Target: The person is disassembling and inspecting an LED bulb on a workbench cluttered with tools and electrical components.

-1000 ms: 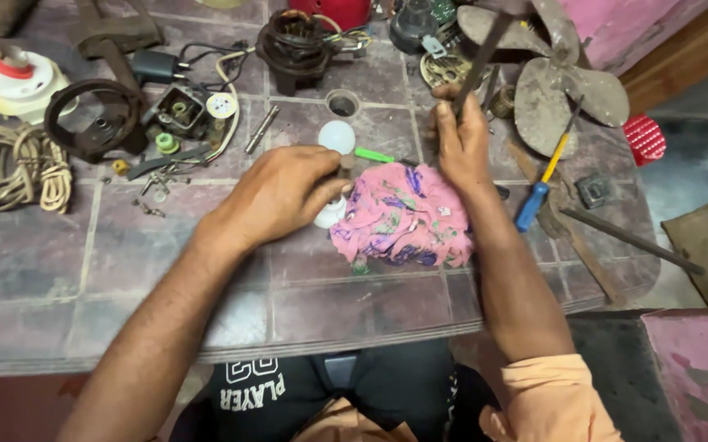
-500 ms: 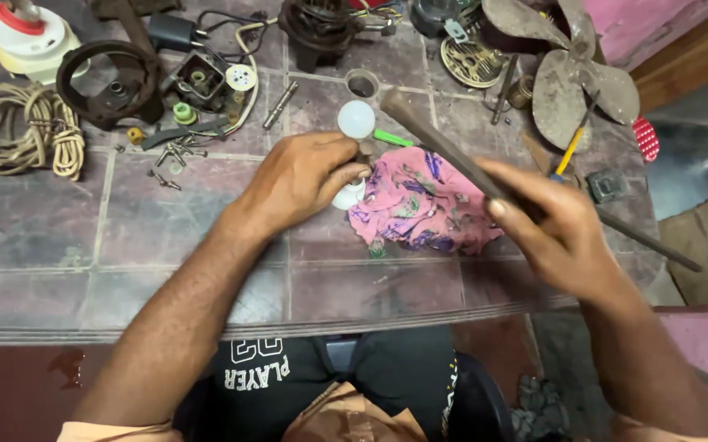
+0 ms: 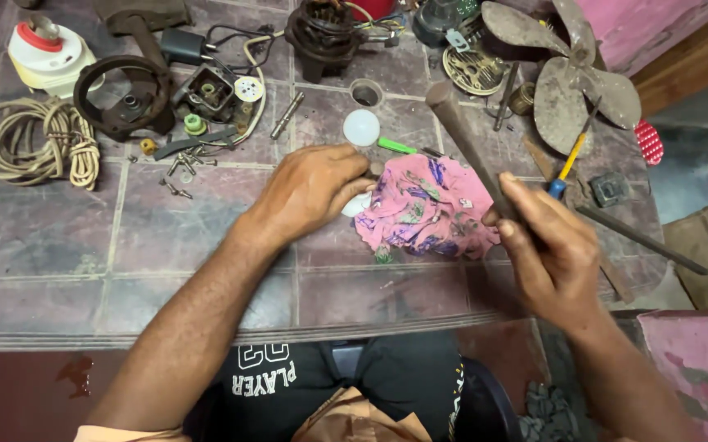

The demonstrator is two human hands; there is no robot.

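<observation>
Here, the widest thing is the tiled bench (image 3: 125, 237), strewn with parts on the far side of both hands: a coil of pale rope (image 3: 22, 143) far out past the left hand, a dark metal ring housing (image 3: 121, 94) and a small motor block (image 3: 321, 33) beyond it, and a rusty fan blade (image 3: 575, 82) beyond the right hand. Nearer in, a crumpled pink patterned cloth (image 3: 427, 209) lies between the two hands, just beside the fingers of each. The right hand (image 3: 554, 258) is clenched round the lower end of a long dark metal bar (image 3: 468, 147), whose long axis rises from those fingers up and away to the left, over the cloth, its blunt far end pointing toward a white round cap (image 3: 361, 127) and a hole in the bench. The left hand (image 3: 313, 192) rests knuckles up at the cloth's left edge, its fingers curled round something small and pale that shows only as a sliver beneath them; what it is cannot be told. That hand is the nearer one to the cap and to the bar's far end. A green marker (image 3: 395, 147) lies just past the left fingertips, and a blue-and-yellow screwdriver (image 3: 568, 160) lies just beyond the right fingers, apart from them.
</observation>
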